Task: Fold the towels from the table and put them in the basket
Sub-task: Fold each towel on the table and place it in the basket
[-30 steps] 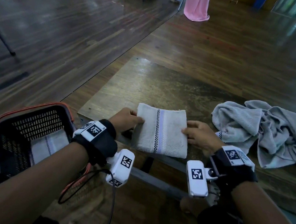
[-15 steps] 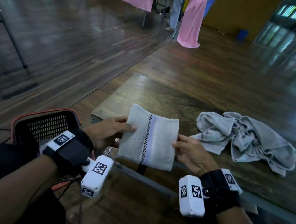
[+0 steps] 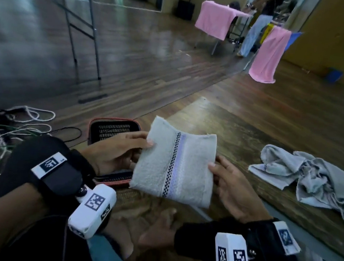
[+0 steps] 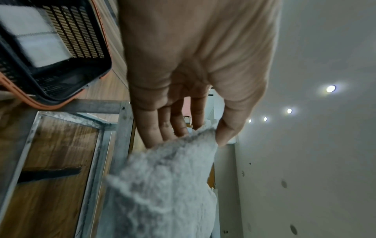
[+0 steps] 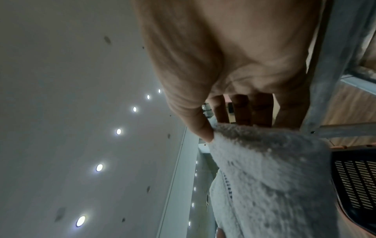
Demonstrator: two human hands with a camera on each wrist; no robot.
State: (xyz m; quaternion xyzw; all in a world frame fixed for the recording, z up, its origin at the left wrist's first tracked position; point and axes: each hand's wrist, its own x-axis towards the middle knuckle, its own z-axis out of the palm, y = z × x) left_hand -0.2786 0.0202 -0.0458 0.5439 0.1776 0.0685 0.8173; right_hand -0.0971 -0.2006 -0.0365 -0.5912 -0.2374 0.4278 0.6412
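A folded pale towel with a checked and lilac stripe hangs in the air between my hands, off the table's near left corner. My left hand pinches its left edge, thumb on top and fingers beneath, as the left wrist view shows at the towel. My right hand pinches the right edge the same way, seen against the towel. The black basket with an orange rim stands on the floor just behind and below the towel, and a folded white towel lies inside it.
A crumpled heap of grey towels lies on the wooden table to the right. Cables sprawl on the floor at left. A folding table's legs and pink cloths on racks stand farther off.
Both hands have lifted the folded towel off the table's front edge and carried it left toward the basket. The head view has tilted up.
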